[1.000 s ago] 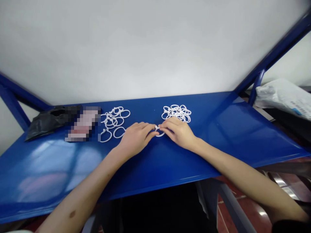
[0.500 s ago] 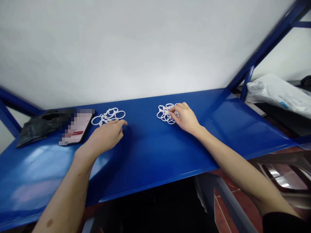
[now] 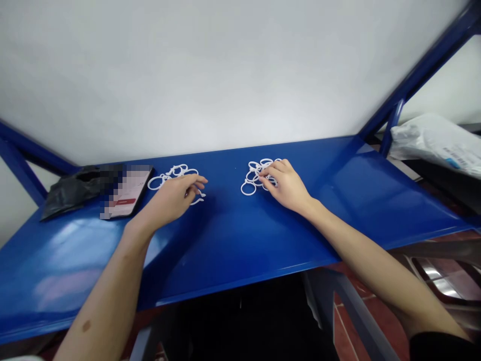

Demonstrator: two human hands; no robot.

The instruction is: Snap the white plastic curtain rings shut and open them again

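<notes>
Two loose piles of white plastic rings lie on the blue tabletop (image 3: 233, 235). My left hand (image 3: 175, 198) is over the near side of the left pile of rings (image 3: 176, 170), its fingers loosely bent and apart. A single ring (image 3: 197, 201) with its two ends parted shows just below those fingertips, partly hidden by the hand. At the right pile of rings (image 3: 253, 175), my right hand (image 3: 287, 185) touches the rings from the right with bent fingers, thumb and forefinger apart. Part of this pile is hidden under the hand.
A phone (image 3: 126, 193) lies left of the left pile, beside a crumpled black plastic bag (image 3: 71, 193). A pale wall (image 3: 225, 75) closes off the back. Blue metal struts (image 3: 393, 125) stand at the right, with a clear plastic package (image 3: 436, 143) beyond them.
My left hand has moved slightly right and up, and an open ring now shows beneath its fingers. The right pile has spread, with one ring shifted toward the near left. The view has shifted a little.
</notes>
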